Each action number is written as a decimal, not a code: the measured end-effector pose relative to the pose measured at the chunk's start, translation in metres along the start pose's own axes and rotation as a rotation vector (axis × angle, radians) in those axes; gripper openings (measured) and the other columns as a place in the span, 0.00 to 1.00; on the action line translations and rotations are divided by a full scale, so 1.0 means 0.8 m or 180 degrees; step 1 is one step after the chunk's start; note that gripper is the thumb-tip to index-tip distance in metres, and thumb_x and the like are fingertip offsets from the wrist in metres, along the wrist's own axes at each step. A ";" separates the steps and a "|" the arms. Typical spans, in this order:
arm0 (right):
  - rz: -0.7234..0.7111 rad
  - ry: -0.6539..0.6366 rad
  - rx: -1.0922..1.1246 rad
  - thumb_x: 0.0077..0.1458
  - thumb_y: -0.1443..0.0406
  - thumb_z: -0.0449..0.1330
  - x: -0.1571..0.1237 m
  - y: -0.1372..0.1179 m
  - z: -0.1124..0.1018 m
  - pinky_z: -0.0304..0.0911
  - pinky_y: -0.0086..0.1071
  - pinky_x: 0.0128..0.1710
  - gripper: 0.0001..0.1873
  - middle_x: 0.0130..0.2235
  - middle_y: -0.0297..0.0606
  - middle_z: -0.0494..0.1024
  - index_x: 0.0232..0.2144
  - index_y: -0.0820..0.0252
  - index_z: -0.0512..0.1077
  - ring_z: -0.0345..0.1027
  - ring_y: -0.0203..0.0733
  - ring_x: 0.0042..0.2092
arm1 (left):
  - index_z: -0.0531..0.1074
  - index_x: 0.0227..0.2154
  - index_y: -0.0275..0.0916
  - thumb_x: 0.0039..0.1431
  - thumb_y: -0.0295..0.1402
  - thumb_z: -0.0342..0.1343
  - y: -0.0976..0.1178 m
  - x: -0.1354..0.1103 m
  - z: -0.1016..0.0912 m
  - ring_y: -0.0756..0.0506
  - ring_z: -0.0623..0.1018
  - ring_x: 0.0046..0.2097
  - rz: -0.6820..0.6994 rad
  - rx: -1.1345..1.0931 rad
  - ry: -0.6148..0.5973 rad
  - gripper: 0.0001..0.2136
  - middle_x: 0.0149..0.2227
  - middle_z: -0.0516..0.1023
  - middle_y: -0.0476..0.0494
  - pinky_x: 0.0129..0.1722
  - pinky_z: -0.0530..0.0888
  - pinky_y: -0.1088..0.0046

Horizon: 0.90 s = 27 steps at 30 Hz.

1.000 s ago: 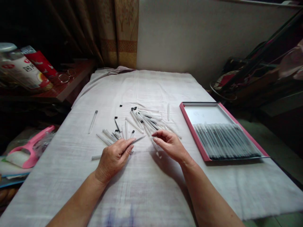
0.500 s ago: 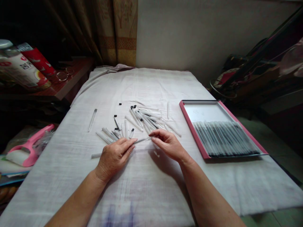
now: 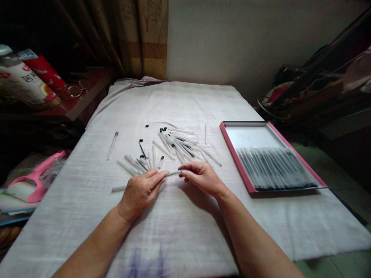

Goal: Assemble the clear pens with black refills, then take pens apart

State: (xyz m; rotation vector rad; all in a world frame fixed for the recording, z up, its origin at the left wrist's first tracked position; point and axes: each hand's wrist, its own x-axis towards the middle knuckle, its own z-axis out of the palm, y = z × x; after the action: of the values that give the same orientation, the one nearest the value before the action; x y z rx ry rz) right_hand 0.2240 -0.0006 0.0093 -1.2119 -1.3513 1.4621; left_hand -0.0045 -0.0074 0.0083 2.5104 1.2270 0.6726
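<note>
Between my two hands is a slim, translucent pen (image 3: 173, 173), held nearly level above the cloth. My left hand (image 3: 144, 189) grips its left part between thumb and fingers. At the other end, my right hand (image 3: 202, 177) pinches the tip with thumb and forefinger. Just beyond the hands lies a loose heap of clear pen barrels (image 3: 168, 144), with dark refills and small black caps (image 3: 147, 126) among them. One barrel (image 3: 118, 189) pokes out beside my left wrist. Over to the right, a pink-edged box (image 3: 236, 166) holds a row of pens (image 3: 275, 170) side by side.
A white cloth (image 3: 174, 104) covers the table. One pen (image 3: 113, 145) lies apart at left, and a single barrel (image 3: 206, 133) lies near the box. A wooden side table (image 3: 75, 110) bears a jar (image 3: 29, 83) and glasses (image 3: 74, 91). A pink-handled object (image 3: 37, 175) stands at lower left.
My right hand has moved slightly left along the pen, closer to my left hand, and its fingers have closed on the tip. My left hand has stayed almost still.
</note>
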 end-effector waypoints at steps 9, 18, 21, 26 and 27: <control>0.0034 -0.0073 -0.0012 0.47 0.62 0.65 0.002 0.003 0.001 0.63 0.27 0.26 0.10 0.26 0.34 0.79 0.33 0.61 0.79 0.69 0.33 0.24 | 0.74 0.50 0.43 0.67 0.35 0.46 0.000 0.000 0.002 0.48 0.80 0.35 0.0051 0.0085 -0.0047 0.15 0.37 0.80 0.44 0.33 0.72 0.76; -0.0043 0.0168 0.0372 0.46 0.61 0.65 0.007 -0.010 0.010 0.59 0.24 0.22 0.11 0.25 0.31 0.76 0.33 0.60 0.73 0.68 0.32 0.25 | 0.74 0.48 0.40 0.67 0.36 0.46 0.002 0.011 0.013 0.46 0.80 0.37 0.0032 -0.0054 0.0285 0.14 0.38 0.80 0.43 0.37 0.75 0.74; -0.0084 0.0296 0.0610 0.44 0.62 0.66 0.008 -0.012 0.013 0.57 0.22 0.20 0.13 0.24 0.28 0.73 0.33 0.59 0.72 0.67 0.31 0.24 | 0.73 0.49 0.40 0.67 0.37 0.47 0.004 0.015 0.017 0.45 0.80 0.40 0.0080 -0.0120 0.0501 0.14 0.40 0.81 0.42 0.40 0.76 0.72; -0.0182 0.0458 0.0936 0.42 0.58 0.67 0.010 -0.011 0.020 0.58 0.22 0.20 0.14 0.25 0.30 0.73 0.30 0.59 0.73 0.67 0.32 0.26 | 0.71 0.51 0.40 0.66 0.36 0.49 0.004 0.013 0.022 0.46 0.80 0.44 0.0240 -0.0209 0.0686 0.14 0.43 0.81 0.43 0.43 0.76 0.73; -0.0228 0.0539 0.0979 0.42 0.57 0.67 0.010 -0.012 0.019 0.58 0.22 0.21 0.14 0.26 0.31 0.75 0.30 0.59 0.72 0.68 0.33 0.27 | 0.71 0.51 0.40 0.66 0.36 0.49 0.003 0.012 0.022 0.46 0.80 0.44 0.0265 -0.0200 0.0698 0.14 0.43 0.81 0.42 0.43 0.76 0.73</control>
State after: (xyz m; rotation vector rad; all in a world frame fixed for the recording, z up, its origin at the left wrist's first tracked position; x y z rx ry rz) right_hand 0.2071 0.0046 0.0177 -1.0504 -1.0038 1.4212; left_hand 0.0115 -0.0020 -0.0029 2.4994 1.1544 1.0137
